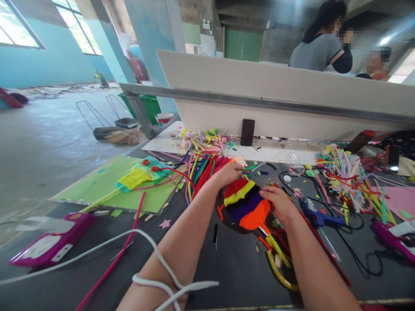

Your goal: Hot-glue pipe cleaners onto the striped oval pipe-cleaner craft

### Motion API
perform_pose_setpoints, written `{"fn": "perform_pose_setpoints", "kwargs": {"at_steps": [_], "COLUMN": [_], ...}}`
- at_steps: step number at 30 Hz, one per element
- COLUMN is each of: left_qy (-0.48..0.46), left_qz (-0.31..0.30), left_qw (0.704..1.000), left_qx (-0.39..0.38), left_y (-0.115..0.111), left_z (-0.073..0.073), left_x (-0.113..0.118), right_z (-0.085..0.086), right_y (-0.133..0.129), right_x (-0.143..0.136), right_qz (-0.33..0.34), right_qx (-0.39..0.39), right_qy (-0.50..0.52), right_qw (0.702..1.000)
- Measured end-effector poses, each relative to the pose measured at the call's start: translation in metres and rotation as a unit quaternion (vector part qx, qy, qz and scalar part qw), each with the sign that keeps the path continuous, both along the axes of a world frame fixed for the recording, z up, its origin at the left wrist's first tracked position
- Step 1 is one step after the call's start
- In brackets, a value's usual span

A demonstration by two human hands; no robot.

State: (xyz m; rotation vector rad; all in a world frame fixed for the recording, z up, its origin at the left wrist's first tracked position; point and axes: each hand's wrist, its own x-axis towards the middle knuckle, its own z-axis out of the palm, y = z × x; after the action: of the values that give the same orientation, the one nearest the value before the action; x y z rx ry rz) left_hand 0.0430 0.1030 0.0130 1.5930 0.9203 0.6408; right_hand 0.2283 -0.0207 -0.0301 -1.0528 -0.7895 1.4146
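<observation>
Over the dark table I hold a fuzzy, pipe-cleaner-like craft piece (248, 205) striped in red, yellow, black, purple and orange. Fingers of my left hand (231, 173) are closed at its upper edge, and those of my right hand (279, 203) pinch its right side. At its lower, orange end are a short pale tube and a yellow stem. Just left of it lies a bundle of coloured pipe cleaners (207, 172), partly behind my left forearm. A blue glue gun (322, 216) rests to the right of my right hand.
On a green board (97, 185) lies a yellow and teal fuzzy piece (142, 172). Purple devices (53, 244) sit at both sides. A white cable (155, 248) crosses my left forearm. A phone (247, 132) leans on the white panel (227, 77); people are beyond it.
</observation>
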Motion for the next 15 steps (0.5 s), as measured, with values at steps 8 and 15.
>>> {"fn": "perform_pose_setpoints", "kwargs": {"at_steps": [8,15], "left_qy": [-0.196,-0.253], "left_qz": [0.087,0.038], "left_qw": [0.968,0.944], "left_qx": [-0.128,-0.207], "left_y": [-0.009,-0.037], "left_z": [-0.008,-0.021], "left_x": [0.020,0.047], "right_z": [0.006,0.010], "right_y": [0.008,0.005], "right_x": [0.009,0.005], "right_qz": [-0.244,-0.219], "right_qx": [0.125,0.119], "right_qy": [0.121,0.143], "right_qw": [0.954,0.958]}}
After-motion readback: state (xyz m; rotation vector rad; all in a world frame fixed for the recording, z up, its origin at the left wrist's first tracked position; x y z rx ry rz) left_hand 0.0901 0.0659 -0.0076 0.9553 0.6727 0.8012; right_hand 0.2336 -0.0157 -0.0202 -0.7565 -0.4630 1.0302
